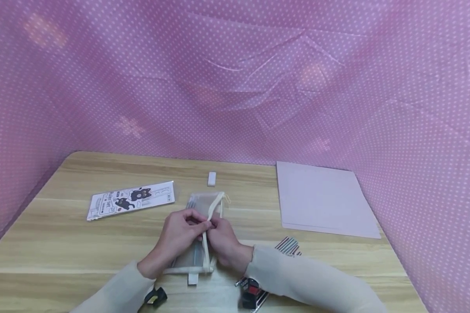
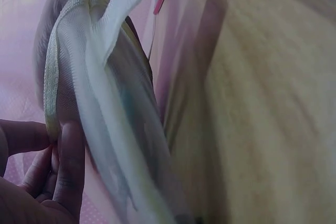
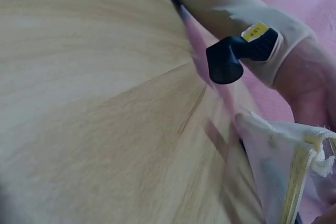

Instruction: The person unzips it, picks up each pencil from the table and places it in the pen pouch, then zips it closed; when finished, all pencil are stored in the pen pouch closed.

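A translucent mesh zipper pouch (image 1: 205, 199) with cream edging lies before me, thin long items showing dimly through it. My left hand (image 1: 179, 232) pinches the pouch's cream zipper band between thumb and fingers; the left wrist view shows this pinch close up, with the mesh (image 2: 118, 108) hanging beside it. From the other side my right hand (image 1: 225, 243) grips the same band, its fingertips close to the left ones and partly hidden. In the right wrist view the pouch's corner (image 3: 273, 166) stands up off the table, and only a sliver of the right hand shows.
A cat-printed ruler set packet (image 1: 131, 201) lies at the left, a white eraser-like block (image 1: 212, 179) behind the pouch. Pale flat sheets (image 1: 325, 200) lie at the right. A striped item (image 1: 289, 246) is partly under the right sleeve. Pink dotted cloth (image 1: 235, 87) surrounds the wooden table.
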Demonstrator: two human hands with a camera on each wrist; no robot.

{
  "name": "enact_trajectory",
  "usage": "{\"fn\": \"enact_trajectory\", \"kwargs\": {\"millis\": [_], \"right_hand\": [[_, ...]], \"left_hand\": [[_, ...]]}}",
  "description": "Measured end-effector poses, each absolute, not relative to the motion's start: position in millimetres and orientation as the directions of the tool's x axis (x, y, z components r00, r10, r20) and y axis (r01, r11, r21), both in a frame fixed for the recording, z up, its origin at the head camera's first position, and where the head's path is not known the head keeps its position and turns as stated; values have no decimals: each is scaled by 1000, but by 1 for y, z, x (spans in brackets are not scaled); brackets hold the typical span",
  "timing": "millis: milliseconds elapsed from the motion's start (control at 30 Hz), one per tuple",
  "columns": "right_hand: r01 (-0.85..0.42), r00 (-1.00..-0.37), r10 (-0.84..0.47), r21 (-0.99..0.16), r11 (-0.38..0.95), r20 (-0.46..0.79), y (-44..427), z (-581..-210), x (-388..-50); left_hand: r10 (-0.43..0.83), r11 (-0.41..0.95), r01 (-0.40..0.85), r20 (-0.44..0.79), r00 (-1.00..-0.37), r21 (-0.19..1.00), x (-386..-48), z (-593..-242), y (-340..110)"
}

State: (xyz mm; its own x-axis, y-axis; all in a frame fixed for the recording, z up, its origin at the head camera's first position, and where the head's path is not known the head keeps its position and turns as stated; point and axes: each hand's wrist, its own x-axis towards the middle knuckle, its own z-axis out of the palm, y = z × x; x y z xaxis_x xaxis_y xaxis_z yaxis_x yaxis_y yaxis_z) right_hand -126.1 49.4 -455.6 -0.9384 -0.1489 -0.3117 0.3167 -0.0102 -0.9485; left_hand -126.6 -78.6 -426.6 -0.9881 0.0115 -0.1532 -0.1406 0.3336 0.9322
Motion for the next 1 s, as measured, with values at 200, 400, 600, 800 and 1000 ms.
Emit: {"fn": "enact_trajectory", "kwargs": {"millis": [200,400,600,800,1000], "right_hand": [[329,-927,-218,-941,-84,-304,53,-452,-125],[346,-918,-255,-929,-135,-305,65,-450,-128],[318,-923,-270,-939,-131,-275,85,-444,-137],[256,-921,-319,-965,-62,-224,109,-436,-143],[189,-948,-262,-982,2,-183,141,-423,-141]], "left_hand": [[-2,347,-136,-144,-990,928,-127,-425,-80],[13,348,-122,-135,-991,930,-127,-426,-82],[18,373,-120,-137,-990,920,-130,-429,-84],[32,387,-107,-129,-991,916,-131,-431,-85],[28,359,-115,-134,-991,926,-130,-430,-84]]}}
